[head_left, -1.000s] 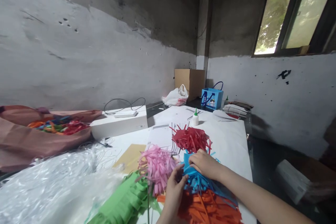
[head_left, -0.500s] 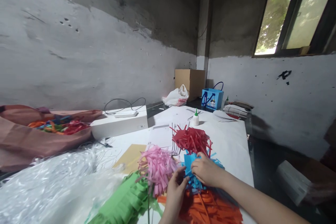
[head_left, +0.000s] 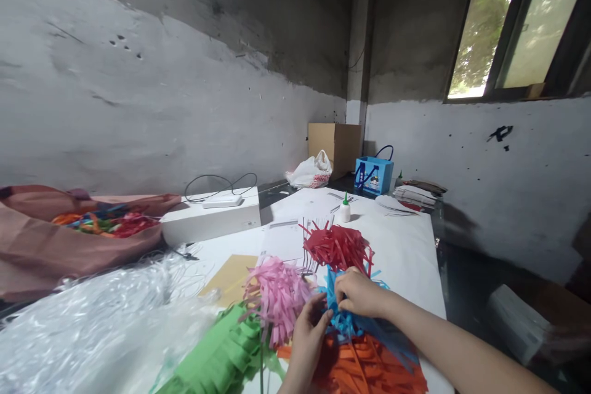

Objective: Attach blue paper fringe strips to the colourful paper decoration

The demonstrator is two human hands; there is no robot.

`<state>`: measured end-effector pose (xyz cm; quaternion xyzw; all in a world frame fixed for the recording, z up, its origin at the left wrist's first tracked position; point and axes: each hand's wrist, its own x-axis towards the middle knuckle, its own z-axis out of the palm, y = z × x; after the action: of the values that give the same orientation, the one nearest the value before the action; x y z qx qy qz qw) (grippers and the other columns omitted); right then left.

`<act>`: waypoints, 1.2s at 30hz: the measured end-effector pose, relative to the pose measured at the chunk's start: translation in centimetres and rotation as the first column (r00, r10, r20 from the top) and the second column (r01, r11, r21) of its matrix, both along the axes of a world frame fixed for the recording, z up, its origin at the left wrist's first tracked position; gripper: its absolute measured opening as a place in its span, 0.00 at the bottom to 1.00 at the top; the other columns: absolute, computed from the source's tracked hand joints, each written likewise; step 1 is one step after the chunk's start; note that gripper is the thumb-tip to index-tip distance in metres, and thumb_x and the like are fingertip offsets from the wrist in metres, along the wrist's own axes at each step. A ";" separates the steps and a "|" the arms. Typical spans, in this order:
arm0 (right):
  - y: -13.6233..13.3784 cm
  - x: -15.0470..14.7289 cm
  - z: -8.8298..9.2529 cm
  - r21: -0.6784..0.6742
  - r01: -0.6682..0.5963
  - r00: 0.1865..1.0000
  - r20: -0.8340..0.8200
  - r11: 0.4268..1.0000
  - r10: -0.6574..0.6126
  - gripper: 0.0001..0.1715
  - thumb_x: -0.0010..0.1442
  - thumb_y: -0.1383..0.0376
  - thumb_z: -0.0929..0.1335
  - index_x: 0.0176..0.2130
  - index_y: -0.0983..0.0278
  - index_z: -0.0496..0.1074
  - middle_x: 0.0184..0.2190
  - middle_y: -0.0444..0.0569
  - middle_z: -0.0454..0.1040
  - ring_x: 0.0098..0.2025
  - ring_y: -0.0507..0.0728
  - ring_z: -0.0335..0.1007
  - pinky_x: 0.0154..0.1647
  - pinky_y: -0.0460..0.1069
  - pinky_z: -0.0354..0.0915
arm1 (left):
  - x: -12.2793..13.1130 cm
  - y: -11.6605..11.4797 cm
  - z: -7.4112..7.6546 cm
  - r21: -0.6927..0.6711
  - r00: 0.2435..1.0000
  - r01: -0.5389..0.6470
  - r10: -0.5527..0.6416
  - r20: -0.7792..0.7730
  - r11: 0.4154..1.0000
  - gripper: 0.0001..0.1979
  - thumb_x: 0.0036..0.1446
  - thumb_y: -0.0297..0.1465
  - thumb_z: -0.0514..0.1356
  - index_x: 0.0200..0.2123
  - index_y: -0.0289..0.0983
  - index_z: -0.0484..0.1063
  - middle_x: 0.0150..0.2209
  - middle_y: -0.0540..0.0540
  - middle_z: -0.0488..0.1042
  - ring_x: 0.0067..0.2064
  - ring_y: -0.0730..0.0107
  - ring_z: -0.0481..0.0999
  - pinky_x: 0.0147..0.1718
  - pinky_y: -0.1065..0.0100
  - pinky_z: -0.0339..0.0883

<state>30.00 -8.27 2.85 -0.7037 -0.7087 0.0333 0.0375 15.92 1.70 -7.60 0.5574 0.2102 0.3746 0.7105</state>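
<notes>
A bunch of blue fringed strips [head_left: 342, 322] lies between my hands, with a flat blue piece standing up from it. My left hand [head_left: 308, 327] has its thumb and fingers closed on the left edge of that piece. My right hand [head_left: 362, 293] pinches the blue material from the other side, its fingertips partly hidden. Blurred blue strips trail under my right wrist, over an orange fringed bunch [head_left: 369, 369]. Just beyond my hands sits a red fringed bunch [head_left: 339, 247]. Pink fringe [head_left: 278, 295] and a green fringed roll [head_left: 217, 354] lie to the left.
Clear plastic film [head_left: 106, 326] spreads across the left side, below a pinkish bag [head_left: 60, 258] of coloured strips. A white box [head_left: 217, 220] stands behind. Farther back are a green-capped bottle [head_left: 345, 209], a blue bag [head_left: 373, 175] and a cardboard box [head_left: 335, 141].
The upright blue piece looks narrower, and blurred blue strips now swing out under my right forearm. My right fingers have shifted slightly; my left hand stays nearly where it was.
</notes>
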 end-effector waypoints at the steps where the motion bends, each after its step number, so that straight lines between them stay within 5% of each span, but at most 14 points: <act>1: 0.0 0.1 0.2 -0.006 -0.009 1.000 -0.001 1.000 0.009 0.10 0.67 0.61 0.71 0.38 0.65 0.76 0.41 0.46 0.79 0.47 0.58 0.76 0.56 0.60 0.67 | 0.0 0.0 0.0 -0.006 1.000 -0.001 0.001 0.003 1.000 0.26 0.36 0.44 0.78 0.39 0.40 0.82 0.40 0.40 0.84 0.45 0.55 0.81 0.46 0.60 0.73; 6: -0.7 -0.1 0.6 0.003 -0.015 0.996 0.090 1.000 0.015 0.08 0.64 0.63 0.72 0.42 0.65 0.79 0.46 0.51 0.78 0.49 0.61 0.73 0.61 0.65 0.58 | -0.1 -0.2 -0.1 -0.039 1.000 -0.018 0.019 0.006 0.999 0.26 0.40 0.46 0.76 0.40 0.38 0.81 0.37 0.41 0.84 0.39 0.57 0.82 0.40 0.62 0.75; 13: -0.8 -0.5 -0.9 -0.005 0.023 0.976 0.216 1.000 -0.021 0.13 0.64 0.75 0.65 0.35 0.68 0.79 0.36 0.55 0.80 0.43 0.62 0.74 0.64 0.65 0.51 | 0.0 -0.3 -0.2 -0.031 1.000 -0.029 0.029 0.005 0.999 0.27 0.38 0.48 0.76 0.38 0.36 0.82 0.37 0.40 0.84 0.40 0.57 0.82 0.42 0.62 0.74; 18: 0.1 0.0 -0.7 0.008 0.064 0.986 0.155 0.998 -0.064 0.06 0.66 0.67 0.70 0.36 0.65 0.78 0.39 0.46 0.80 0.47 0.59 0.75 0.64 0.65 0.55 | 0.1 -0.3 -0.8 0.005 1.000 -0.025 0.025 -0.007 1.000 0.29 0.39 0.51 0.75 0.40 0.37 0.81 0.38 0.40 0.84 0.41 0.56 0.81 0.44 0.62 0.73; 24: 1.3 0.1 -0.2 -0.067 0.146 0.988 0.054 0.987 -0.142 0.12 0.68 0.59 0.71 0.37 0.66 0.76 0.37 0.45 0.80 0.43 0.57 0.78 0.54 0.60 0.69 | -0.2 -0.3 -0.5 0.035 1.000 -0.018 0.018 -0.006 0.999 0.28 0.40 0.49 0.75 0.42 0.38 0.81 0.33 0.44 0.82 0.37 0.58 0.80 0.40 0.63 0.74; 29: 1.5 0.3 0.7 -0.115 0.119 0.993 -0.007 0.986 -0.121 0.14 0.68 0.57 0.71 0.38 0.66 0.76 0.37 0.45 0.80 0.38 0.55 0.78 0.43 0.54 0.74 | -0.2 -0.4 -0.1 0.052 1.000 -0.016 0.017 -0.006 0.999 0.25 0.43 0.47 0.74 0.42 0.39 0.81 0.42 0.39 0.84 0.48 0.48 0.81 0.47 0.60 0.74; 36: 0.7 -0.9 1.6 0.096 -0.033 0.988 0.154 0.995 0.018 0.10 0.70 0.64 0.67 0.39 0.67 0.76 0.41 0.52 0.79 0.48 0.61 0.74 0.56 0.62 0.63 | -0.1 0.0 -0.1 0.136 0.999 -0.034 0.039 -0.033 0.990 0.24 0.47 0.49 0.70 0.41 0.37 0.81 0.43 0.38 0.84 0.48 0.48 0.81 0.50 0.57 0.72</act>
<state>29.09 -7.54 4.40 -0.6924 -0.7192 -0.0552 0.0175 15.84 1.69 -7.73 0.6069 0.2071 0.3911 0.6602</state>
